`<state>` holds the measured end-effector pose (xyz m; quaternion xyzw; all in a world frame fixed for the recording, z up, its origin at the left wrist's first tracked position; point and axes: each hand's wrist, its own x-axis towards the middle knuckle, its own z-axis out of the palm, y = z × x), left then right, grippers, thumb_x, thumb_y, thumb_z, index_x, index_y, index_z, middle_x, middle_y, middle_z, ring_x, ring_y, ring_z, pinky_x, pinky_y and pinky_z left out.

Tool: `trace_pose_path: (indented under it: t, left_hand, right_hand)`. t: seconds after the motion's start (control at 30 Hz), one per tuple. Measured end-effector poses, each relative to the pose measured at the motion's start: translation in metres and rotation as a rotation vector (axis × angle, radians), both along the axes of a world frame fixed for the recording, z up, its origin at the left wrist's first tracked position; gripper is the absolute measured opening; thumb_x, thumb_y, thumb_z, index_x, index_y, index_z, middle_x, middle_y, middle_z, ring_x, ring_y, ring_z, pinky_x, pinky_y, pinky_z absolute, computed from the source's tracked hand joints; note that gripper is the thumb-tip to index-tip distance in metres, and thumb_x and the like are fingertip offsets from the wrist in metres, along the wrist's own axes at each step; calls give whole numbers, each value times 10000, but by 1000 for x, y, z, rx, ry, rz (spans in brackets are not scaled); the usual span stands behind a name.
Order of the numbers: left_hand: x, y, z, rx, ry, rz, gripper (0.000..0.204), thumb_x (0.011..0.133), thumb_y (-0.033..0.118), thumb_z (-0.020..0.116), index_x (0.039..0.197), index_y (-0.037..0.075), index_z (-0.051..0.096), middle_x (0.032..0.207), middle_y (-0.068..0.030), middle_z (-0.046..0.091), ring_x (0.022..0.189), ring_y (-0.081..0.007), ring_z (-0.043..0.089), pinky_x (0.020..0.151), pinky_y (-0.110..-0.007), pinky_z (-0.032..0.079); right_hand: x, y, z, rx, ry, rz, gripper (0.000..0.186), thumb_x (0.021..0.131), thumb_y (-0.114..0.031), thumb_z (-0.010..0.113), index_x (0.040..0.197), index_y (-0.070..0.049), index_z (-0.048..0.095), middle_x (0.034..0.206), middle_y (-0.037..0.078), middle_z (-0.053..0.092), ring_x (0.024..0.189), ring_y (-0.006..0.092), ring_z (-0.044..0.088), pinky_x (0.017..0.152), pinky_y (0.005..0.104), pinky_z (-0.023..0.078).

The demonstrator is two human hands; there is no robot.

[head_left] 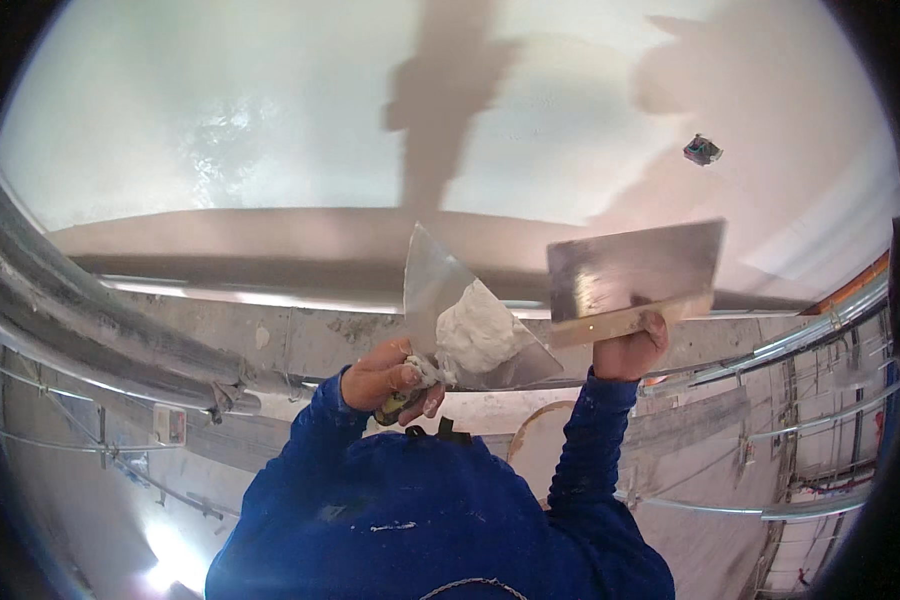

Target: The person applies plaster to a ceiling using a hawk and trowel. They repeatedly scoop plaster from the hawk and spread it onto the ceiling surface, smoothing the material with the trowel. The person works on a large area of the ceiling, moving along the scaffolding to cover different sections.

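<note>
My left hand (pixel 385 380) is closed round the handle of a wide putty knife (pixel 425 275), its fan-shaped blade tilted away from me. A lump of white plaster (pixel 478 330) lies on that blade, and smears of it cling to my fingers near the handle. To the right, my right hand (pixel 630 352) grips a broad rectangular steel trowel (pixel 635 270) along its pale near edge. The trowel is held up apart from the knife, in front of the wall. The fingers behind the trowel are partly hidden.
Ahead stands a pale wall (pixel 300 150) with a wet-looking sheen and my shadow on it. A small hole with wires (pixel 703 150) sits at its upper right. Thick metal pipes (pixel 100 320) run along the left, and thinner rails (pixel 810 425) on the right.
</note>
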<state>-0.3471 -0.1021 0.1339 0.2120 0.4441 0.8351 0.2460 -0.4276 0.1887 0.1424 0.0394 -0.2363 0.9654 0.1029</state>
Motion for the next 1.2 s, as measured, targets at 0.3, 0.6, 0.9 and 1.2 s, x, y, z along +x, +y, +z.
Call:
trace_pose_path:
  t: [0.3,0.6,0.9,1.2]
  left_hand:
    - [-10,19,-10,-52,87,231,545,790,432,522,1040,-41,420,617,-105,533,397,-133,476,374,-224,381]
    - [-7,-13,-10,-27,25,360,445,834,357,467,1056,-22,398,614,-88,507,394,-136,461,352,-227,364]
    - [5,-27,-30,52,-60,476,512,820,363,507,1122,-14,336,600,-120,493,363,-173,455,309,-276,394]
    - [15,-59,-45,86,-125,464,517,818,381,513,1088,-24,338,596,-116,493,376,-174,470,323,-275,406]
  right_hand:
    - [40,-29,-13,-27,420,113,463,596,-108,521,1057,-70,546,1090,107,555,1022,267,502,924,441,363]
    - [25,-7,-30,566,-165,95,430,621,60,545,1040,-7,479,941,114,550,824,229,562,693,331,493]
    - [-35,11,-57,844,-304,-344,333,650,-54,575,968,12,498,846,70,536,750,190,529,673,303,437]
    - [-174,29,51,1320,40,-1248,609,634,92,438,1230,-25,394,1134,207,475,1052,333,467,892,366,374]
